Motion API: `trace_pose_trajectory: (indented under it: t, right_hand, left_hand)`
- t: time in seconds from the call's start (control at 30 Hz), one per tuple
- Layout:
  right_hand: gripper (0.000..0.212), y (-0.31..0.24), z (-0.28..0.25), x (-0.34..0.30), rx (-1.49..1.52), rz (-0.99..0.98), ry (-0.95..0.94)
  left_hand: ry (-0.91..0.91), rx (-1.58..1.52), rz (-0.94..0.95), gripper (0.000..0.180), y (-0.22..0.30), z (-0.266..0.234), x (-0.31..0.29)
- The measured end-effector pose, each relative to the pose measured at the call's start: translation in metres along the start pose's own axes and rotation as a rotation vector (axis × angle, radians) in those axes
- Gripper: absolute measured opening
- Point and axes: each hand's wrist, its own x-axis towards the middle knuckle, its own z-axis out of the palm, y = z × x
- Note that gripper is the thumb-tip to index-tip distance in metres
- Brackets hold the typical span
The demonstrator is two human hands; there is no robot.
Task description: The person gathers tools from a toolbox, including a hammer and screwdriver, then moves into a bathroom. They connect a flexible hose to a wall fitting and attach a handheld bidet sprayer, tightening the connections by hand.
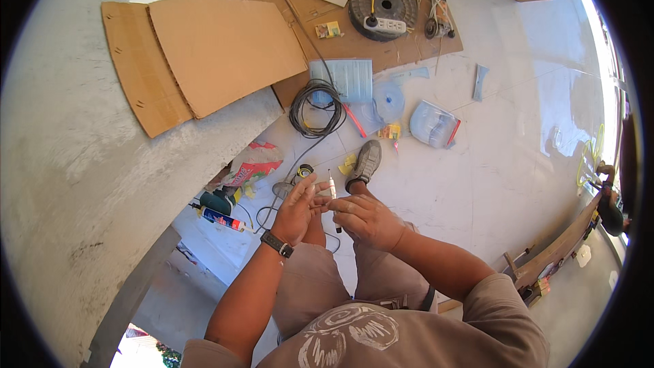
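In front of my knees, a slim screwdriver-like tool [332,187] stands nearly upright, with a pale body, a thin metal tip and a dark lower end. My right hand [371,221] has its thumb and fingers pinched together at the tool's middle, covering part of it. From the other side comes my left hand [298,208], with a watch on the wrist and its fingers stretched out. Its fingertips reach up to the tool. Any small piece between the fingertips is too small to make out.
A black cable coil [317,109] and clear plastic packs [434,124] lie on the floor ahead. Cardboard [228,54] covers part of the ledge at left. Farther off is a cable reel [383,8] with a power strip. A sealant tube [223,219] and green power tool [218,201] sit lower left.
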Motion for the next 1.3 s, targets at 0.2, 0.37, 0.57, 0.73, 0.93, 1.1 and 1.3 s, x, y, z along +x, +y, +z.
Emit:
trace_pose_trajectory:
  t: [0.2,0.37,0.57,0.73,0.93,1.1,1.3]
  right_hand:
    - [0.034,-0.016,-0.007,-0.001,0.010,0.061,0.106]
    - [0.028,0.051,0.038,-0.011,0.435,0.651,0.372]
    - [0.030,0.161,0.067,-0.054,0.653,1.119,0.779]
    - [0.031,0.205,0.094,-0.092,0.742,1.151,0.800]
    - [0.029,0.223,0.110,-0.102,1.167,1.223,0.932]
    - [0.019,0.230,0.093,-0.109,1.401,1.219,1.180]
    - [0.030,0.178,0.037,-0.083,1.335,1.109,1.198]
  left_hand:
    - [0.133,0.066,-0.107,0.035,-0.001,0.016,0.000]
    - [0.348,0.336,-0.067,0.027,-0.050,-0.059,0.141]
    - [0.534,0.860,0.085,0.031,-0.103,-0.138,0.354]
    - [0.767,1.347,0.208,0.038,-0.111,-0.155,0.448]
    - [0.833,1.426,0.069,0.036,-0.097,-0.162,0.486]
    - [0.626,1.447,0.217,0.027,-0.097,-0.140,0.460]
    - [0.326,1.081,0.448,0.019,-0.074,-0.045,0.282]
